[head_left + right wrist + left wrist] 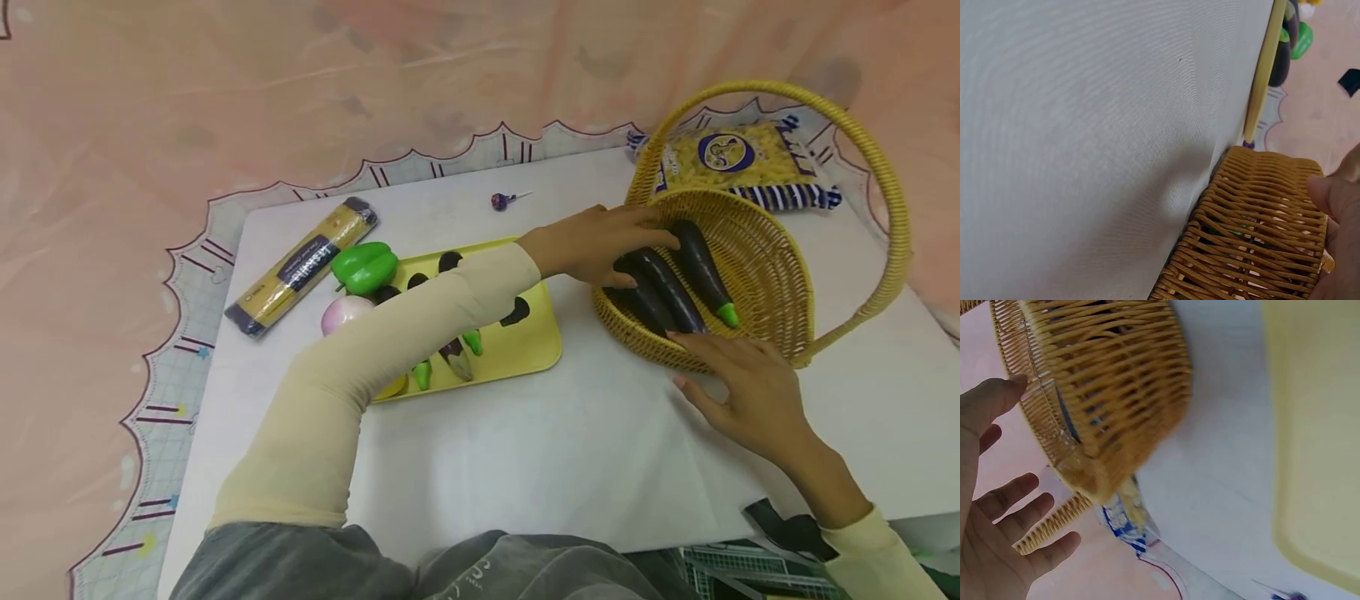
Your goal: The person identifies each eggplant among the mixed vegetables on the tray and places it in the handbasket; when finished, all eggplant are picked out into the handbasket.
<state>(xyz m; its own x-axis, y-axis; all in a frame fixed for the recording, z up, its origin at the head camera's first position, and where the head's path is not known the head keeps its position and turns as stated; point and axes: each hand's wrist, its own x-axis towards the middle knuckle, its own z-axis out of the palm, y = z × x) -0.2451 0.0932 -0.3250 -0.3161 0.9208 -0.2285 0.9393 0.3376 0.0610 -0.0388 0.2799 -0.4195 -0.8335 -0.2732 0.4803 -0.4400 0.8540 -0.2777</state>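
Over the left part of a yellow wicker basket (pixel 780 275), my left hand (pixel 600 242) reaches with its fingers spread above dark eggplants (pixel 703 267) lying inside. The left wrist view shows this hand with nothing between its fingers, beside the basket's woven wall (pixel 1122 381). My right hand (pixel 750 396) is at the basket's front rim, its fingers loosely extended, the thumb apart from the index finger. In the right wrist view, the thumb (pixel 1325 194) lies by the rim; the other fingers are mostly hidden.
Left of the basket, a yellow tray (pixel 543 342) holds several small eggplants (pixel 453 358). Near it are a green bell pepper (pixel 365 267), an onion (pixel 345 314) and a spaghetti packet (pixel 303 267). A lollipop (pixel 501 201) lies farther back, and a pasta bag (pixel 738 158) behind the basket.
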